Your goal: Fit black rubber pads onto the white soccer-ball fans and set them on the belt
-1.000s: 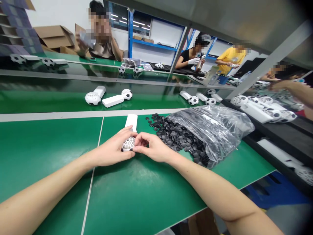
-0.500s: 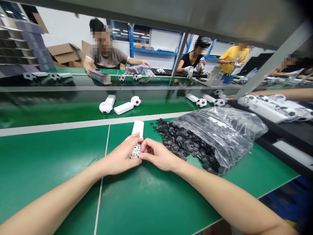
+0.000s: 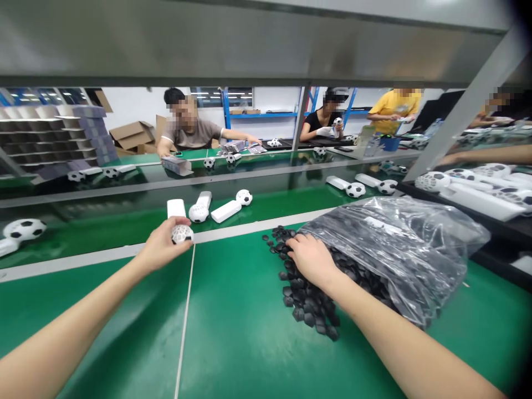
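My left hand (image 3: 160,244) is closed around the round head of a white handheld device with a football-patterned head (image 3: 181,234). Its white handle (image 3: 176,208) points away from me, over the near edge of the green belt. White openwork covers most of this head, and a dark patch shows low on its right side. My right hand (image 3: 312,259) rests on a heap of small black pentagonal pieces (image 3: 310,305), fingers bent down among them and slightly apart. Whether a piece is between its fingertips is hidden.
A clear plastic bag (image 3: 415,244) of black pieces lies right of the heap. Similar devices (image 3: 226,211) lie on the green belt (image 3: 282,205) ahead, and more fill a black tray (image 3: 449,213) at right. Co-workers sit across; a metal shelf (image 3: 249,44) hangs overhead.
My left hand has carried the device forward and left, to the belt's edge. My right hand has left the device and moved right onto the black pieces. The view has tilted up.
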Tool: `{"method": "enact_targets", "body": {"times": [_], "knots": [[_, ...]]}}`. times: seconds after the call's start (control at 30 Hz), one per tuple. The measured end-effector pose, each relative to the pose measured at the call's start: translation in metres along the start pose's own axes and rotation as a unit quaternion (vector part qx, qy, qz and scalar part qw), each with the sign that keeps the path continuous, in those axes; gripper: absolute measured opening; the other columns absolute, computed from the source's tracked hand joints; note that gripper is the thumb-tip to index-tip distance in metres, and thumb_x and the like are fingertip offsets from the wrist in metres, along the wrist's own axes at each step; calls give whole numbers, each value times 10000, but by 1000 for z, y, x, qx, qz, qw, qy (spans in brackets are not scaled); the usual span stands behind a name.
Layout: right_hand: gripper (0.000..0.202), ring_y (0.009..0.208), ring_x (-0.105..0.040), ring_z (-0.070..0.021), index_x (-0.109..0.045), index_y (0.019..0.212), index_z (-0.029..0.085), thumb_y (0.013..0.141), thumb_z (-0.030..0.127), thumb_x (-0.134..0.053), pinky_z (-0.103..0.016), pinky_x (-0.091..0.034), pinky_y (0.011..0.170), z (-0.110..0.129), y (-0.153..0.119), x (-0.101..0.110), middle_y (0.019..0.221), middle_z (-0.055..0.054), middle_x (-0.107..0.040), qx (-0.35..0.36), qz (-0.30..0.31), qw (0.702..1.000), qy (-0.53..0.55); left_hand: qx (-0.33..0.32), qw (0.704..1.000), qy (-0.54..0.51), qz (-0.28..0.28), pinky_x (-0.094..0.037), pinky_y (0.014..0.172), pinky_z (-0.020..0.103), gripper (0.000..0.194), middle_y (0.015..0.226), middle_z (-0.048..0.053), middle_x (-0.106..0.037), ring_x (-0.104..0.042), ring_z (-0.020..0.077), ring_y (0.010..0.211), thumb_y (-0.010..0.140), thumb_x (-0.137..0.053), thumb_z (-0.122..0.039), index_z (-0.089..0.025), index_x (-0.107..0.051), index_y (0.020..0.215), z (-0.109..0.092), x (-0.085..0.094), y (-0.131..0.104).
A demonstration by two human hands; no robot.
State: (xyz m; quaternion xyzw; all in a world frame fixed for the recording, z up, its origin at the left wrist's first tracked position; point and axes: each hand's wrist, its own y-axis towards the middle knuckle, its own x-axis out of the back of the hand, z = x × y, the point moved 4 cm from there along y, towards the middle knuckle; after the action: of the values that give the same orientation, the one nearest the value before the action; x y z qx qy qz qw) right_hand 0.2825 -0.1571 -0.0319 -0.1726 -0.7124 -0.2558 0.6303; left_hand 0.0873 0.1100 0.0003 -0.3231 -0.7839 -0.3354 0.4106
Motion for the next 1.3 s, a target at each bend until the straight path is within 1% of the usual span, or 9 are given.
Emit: {"method": "enact_targets", "body": {"times": [0.13, 0.23, 0.37, 0.53, 0.63, 0.8, 0.97, 1.17, 1.3], "knots": [[193, 915, -553, -256, -632, 945, 167, 866, 112, -465, -327, -375, 716, 4, 1, 0, 935, -82, -633, 19, 9, 1000, 1, 41, 997, 47, -39, -456, 806, 358, 479, 1045, 103, -591, -580, 258, 915, 678, -538, -407, -151, -475, 1078, 48, -10, 53], [200, 876, -566, -252, -630, 874, 164, 852, 77, -451, -329, -364, 699, 5, 1, 0, 885, -72, -643, 26, 8, 1000, 1, 38, 993, 88, -63, -356, 947, 481, 597, 1177, 191, -525, -448, 356, 1140, 652, -598, -427, -108, -473, 1141, 56, -18, 69], [218, 827, -586, -246, -625, 838, 158, 847, 56, -432, -333, -376, 693, 6, 0, 1, 835, -67, -646, 31, 19, 999, -7, -27, 988, 132, -76, -79, 1081, 524, 652, 1397, 153, -324, -98, 343, 1345, 705, -607, -439, -172, -419, 1269, 26, -39, 77], [282, 817, -604, -242, -642, 892, 148, 839, 21, -396, -332, -418, 686, 4, -4, -3, 856, -86, -643, 28, 41, 999, -11, -31, 991, 129, -32, -289, 1013, 484, 578, 1399, 135, -323, -283, 318, 1283, 770, -587, -390, -198, -416, 1288, -12, -86, 97], [307, 837, -608, -241, -648, 923, 154, 839, 17, -386, -335, -438, 703, 1, -6, -5, 873, -85, -643, 31, 46, 998, -12, 0, 991, 125, -54, -257, 1009, 545, 618, 1421, 160, -272, -229, 363, 1300, 764, -606, -356, -186, -380, 1313, -21, -96, 102], [305, 854, -609, -243, -642, 919, 153, 833, 17, -384, -331, -450, 711, 2, -5, -3, 884, -89, -641, 29, 55, 998, -16, 16, 988, 117, -95, -79, 1053, 591, 715, 1470, 154, -150, -35, 410, 1338, 661, -690, -397, -206, -405, 1289, 0, -69, 86], [322, 846, -620, -243, -626, 916, 146, 819, -7, -361, -320, -455, 687, 3, -7, 3, 898, -91, -635, 9, 84, 996, -3, 40, 996, 66, -48, -369, 948, 489, 479, 1221, 161, -483, -437, 317, 1158, 697, -631, -302, -124, -505, 1123, 51, -40, 67], [402, 882, -621, -245, -616, 972, 133, 774, -64, -327, -319, -454, 721, 2, -9, 7, 933, -104, -629, 4, 97, 995, 12, 18, 1000, 6, 0, -421, 933, 297, 938, 1309, 163, -416, -532, 194, 1083, 657, -621, -337, -87, -73, 1376, 89, -14, 48], [410, 895, -619, -255, -612, 987, 129, 767, -70, -328, -326, -453, 727, 3, -10, 10, 942, -113, -629, 4, 101, 995, 7, 11, 999, 24, 37, -430, 918, 330, 854, 1288, 143, -456, -548, 224, 1063, 673, -597, -396, -113, -185, 1365, 96, -1, 49]]}}
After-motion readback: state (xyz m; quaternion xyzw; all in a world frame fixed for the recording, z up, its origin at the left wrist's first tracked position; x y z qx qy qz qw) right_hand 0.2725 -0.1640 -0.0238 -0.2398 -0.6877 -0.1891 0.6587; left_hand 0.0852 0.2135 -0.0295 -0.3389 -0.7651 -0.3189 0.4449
